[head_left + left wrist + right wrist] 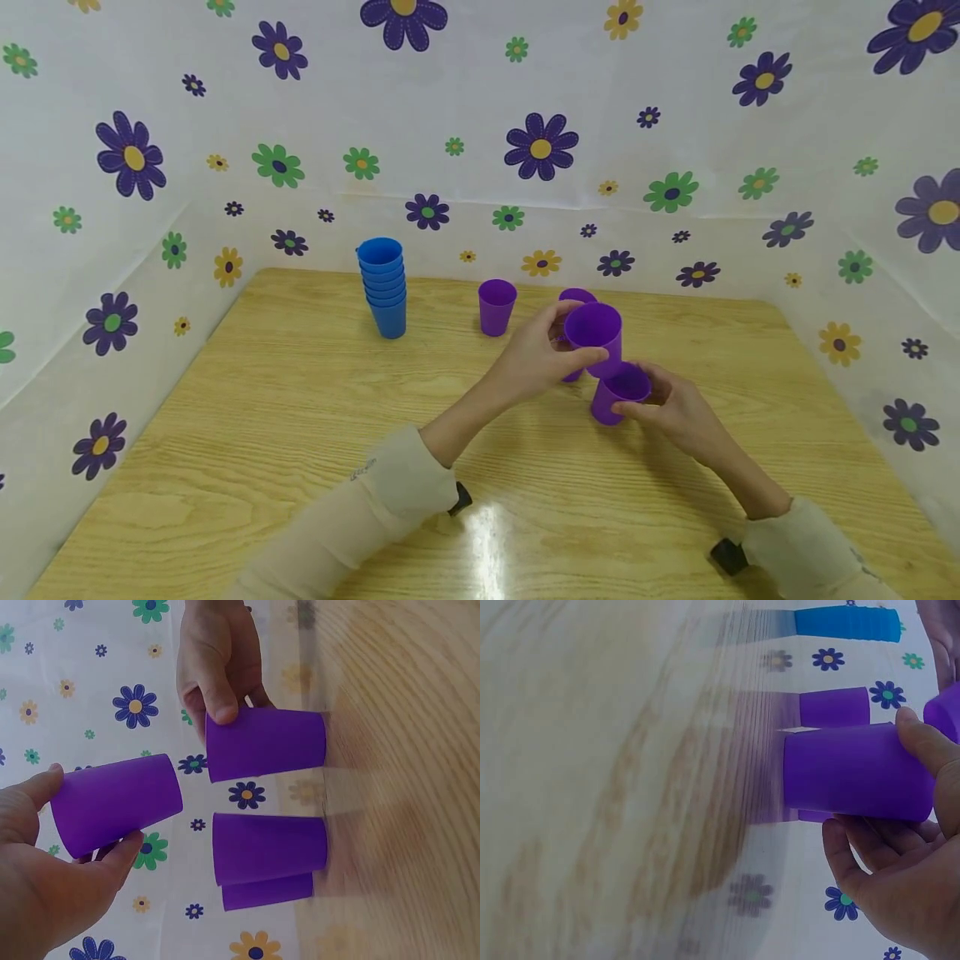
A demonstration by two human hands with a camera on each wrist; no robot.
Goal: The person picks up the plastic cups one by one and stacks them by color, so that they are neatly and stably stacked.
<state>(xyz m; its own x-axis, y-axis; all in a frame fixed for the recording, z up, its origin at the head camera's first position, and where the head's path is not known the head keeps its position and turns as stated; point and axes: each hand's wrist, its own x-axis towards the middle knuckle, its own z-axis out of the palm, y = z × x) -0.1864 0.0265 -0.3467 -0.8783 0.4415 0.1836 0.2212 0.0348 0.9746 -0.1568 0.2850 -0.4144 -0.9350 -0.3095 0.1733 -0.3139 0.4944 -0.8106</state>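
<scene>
My left hand (536, 354) grips a purple cup (600, 321) between thumb and fingers, upright and raised off the table. Just below and to the right, my right hand (678, 412) holds another purple cup (606, 406) by its rim. That second cup stands upright with its base on the table, as the left wrist view shows. Partly hidden behind the left hand and its cup are two more purple cups; the rim of the farther cup (576, 294) shows, and so does the base of the nearer cup (572, 376).
Farther left on the wooden table (247, 400) stands a single purple cup (495, 317). A tall stack of several nested blue cups (388, 317) is beyond it. A white cloth with printed flowers (465, 100) walls the table at the back and both sides.
</scene>
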